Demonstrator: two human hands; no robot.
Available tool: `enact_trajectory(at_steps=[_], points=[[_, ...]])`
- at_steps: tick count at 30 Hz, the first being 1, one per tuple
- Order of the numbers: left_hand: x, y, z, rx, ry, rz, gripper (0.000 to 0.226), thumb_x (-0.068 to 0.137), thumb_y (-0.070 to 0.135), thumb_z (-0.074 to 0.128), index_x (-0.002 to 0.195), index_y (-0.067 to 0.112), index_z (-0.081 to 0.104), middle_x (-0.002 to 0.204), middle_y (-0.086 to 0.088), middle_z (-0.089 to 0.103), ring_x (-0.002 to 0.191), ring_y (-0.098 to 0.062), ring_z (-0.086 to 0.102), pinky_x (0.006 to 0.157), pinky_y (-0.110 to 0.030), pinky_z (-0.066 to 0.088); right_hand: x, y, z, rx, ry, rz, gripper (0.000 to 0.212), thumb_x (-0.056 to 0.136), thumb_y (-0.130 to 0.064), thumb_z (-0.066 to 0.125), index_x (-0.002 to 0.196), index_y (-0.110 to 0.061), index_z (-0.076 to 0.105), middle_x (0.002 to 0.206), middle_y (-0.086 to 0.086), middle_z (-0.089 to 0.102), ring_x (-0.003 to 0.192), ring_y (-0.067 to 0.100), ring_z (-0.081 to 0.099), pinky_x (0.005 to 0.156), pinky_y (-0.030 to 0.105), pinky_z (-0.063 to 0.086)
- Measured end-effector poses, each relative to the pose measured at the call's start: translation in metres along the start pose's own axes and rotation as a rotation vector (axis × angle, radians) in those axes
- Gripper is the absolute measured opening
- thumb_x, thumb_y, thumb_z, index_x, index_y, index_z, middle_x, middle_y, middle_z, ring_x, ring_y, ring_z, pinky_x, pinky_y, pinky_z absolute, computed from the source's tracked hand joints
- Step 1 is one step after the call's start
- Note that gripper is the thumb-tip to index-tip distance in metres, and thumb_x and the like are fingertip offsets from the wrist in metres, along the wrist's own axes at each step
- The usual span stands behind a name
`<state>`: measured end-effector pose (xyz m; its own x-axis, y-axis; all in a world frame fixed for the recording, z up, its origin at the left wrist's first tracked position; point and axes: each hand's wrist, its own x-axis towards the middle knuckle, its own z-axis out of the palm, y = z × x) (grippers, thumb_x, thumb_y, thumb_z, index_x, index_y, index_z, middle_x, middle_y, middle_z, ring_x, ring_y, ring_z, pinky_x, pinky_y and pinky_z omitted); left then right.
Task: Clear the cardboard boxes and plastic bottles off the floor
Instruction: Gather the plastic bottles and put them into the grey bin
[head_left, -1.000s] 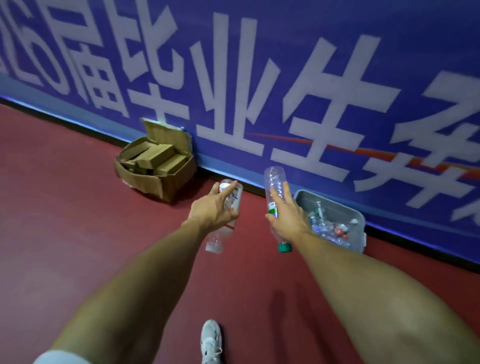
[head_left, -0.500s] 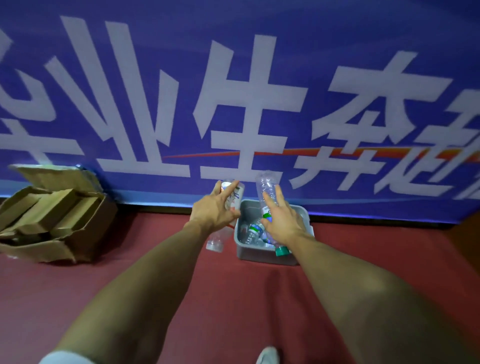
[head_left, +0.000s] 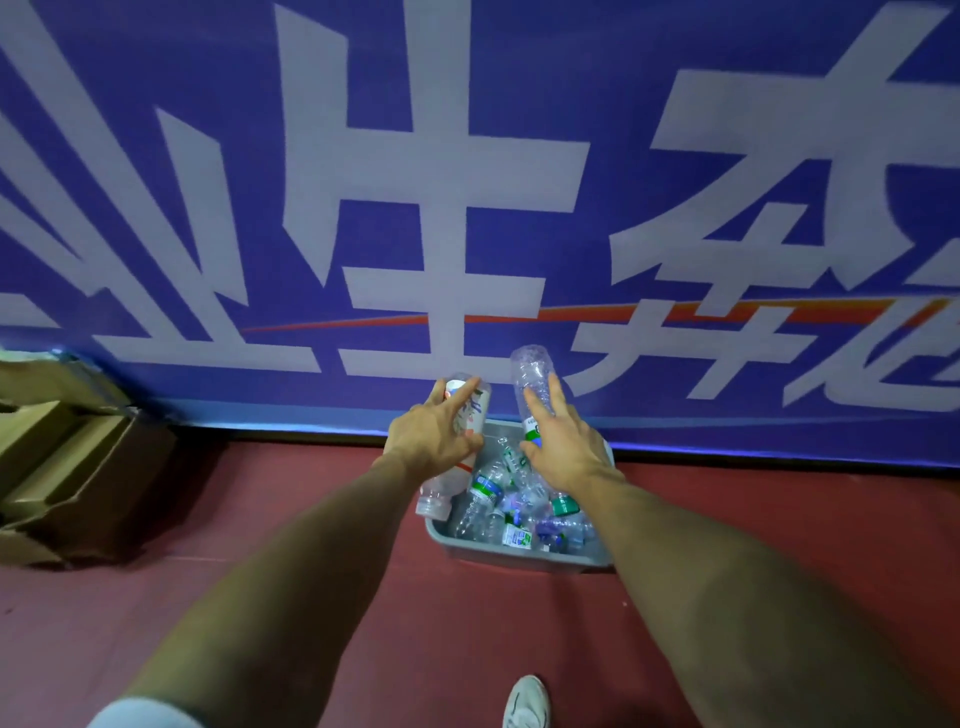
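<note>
My left hand grips a clear plastic bottle with a red and white label, neck pointing down, over the left edge of a grey plastic bin. My right hand holds a clear bottle with a green cap, also neck down, above the bin's middle. The bin stands on the red floor against the blue banner and holds several empty plastic bottles. A brown cardboard box filled with flattened cardboard sits on the floor at the left.
A blue banner wall with large white characters runs along the back, right behind the bin. Red floor lies between the box and the bin. My white shoe shows at the bottom edge.
I have come closer to the bin. Both hands with their bottles now hang directly over it. The cardboard box has slid further left in view.
</note>
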<state>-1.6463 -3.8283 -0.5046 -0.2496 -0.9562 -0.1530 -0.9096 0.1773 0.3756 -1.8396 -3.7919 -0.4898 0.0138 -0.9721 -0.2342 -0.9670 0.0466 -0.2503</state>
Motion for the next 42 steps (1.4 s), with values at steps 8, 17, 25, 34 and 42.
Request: enact_trajectory(at_steps=[8,17,25,34,42], points=[[0.110,-0.031,0.171,-0.070,-0.012,-0.046,0.080,0.092,0.053,0.057,0.155,0.050,0.008,0.167,0.004,0.014,0.125,-0.031,0.057,0.088,-0.038,0.049,0.108,0.100,0.139,-0.116,-0.051,-0.005,0.076,0.103,-0.029,0.052,0.160,-0.032,0.002,0.165,0.001,-0.024,0.151,0.033,0.018,0.109,0.046,0.041],[0.183,-0.122,0.398,-0.142,0.018,-0.078,0.081,0.090,0.056,0.060,0.156,0.046,0.013,0.163,0.002,0.026,0.129,-0.027,0.054,0.092,-0.035,0.045,0.199,0.177,0.358,-0.146,-0.055,0.021,0.078,0.102,-0.029,0.055,0.160,-0.034,0.002,0.162,-0.001,-0.030,0.150,0.036,0.020,0.110,0.051,0.038],[0.198,-0.142,0.449,-0.263,-0.138,-0.083,0.103,0.085,0.063,0.065,0.153,0.051,-0.012,0.165,-0.006,-0.021,0.144,-0.040,0.033,0.112,-0.053,0.036,0.204,0.192,0.422,-0.062,-0.051,0.127,0.083,0.099,-0.064,0.037,0.154,-0.041,-0.021,0.165,0.006,-0.020,0.147,0.038,0.028,0.110,0.055,0.039],[0.179,-0.148,0.435,-0.061,-0.057,-0.072,0.081,0.088,0.061,0.060,0.153,0.048,0.014,0.164,-0.013,0.009,0.148,-0.036,0.019,0.111,-0.060,0.032,0.191,0.192,0.409,-0.124,-0.049,0.235,0.082,0.092,-0.054,0.057,0.158,-0.033,0.011,0.161,0.010,0.013,0.147,0.041,0.020,0.107,0.053,0.040],[0.149,-0.126,0.376,0.085,-0.036,-0.043,0.075,0.088,0.063,0.056,0.152,0.047,0.021,0.165,-0.009,-0.008,0.151,-0.034,0.001,0.110,-0.065,0.025,0.177,0.156,0.345,-0.110,-0.100,0.145,0.078,0.092,-0.055,0.060,0.155,-0.034,0.020,0.163,0.009,0.011,0.147,0.038,0.018,0.113,0.057,0.030]])
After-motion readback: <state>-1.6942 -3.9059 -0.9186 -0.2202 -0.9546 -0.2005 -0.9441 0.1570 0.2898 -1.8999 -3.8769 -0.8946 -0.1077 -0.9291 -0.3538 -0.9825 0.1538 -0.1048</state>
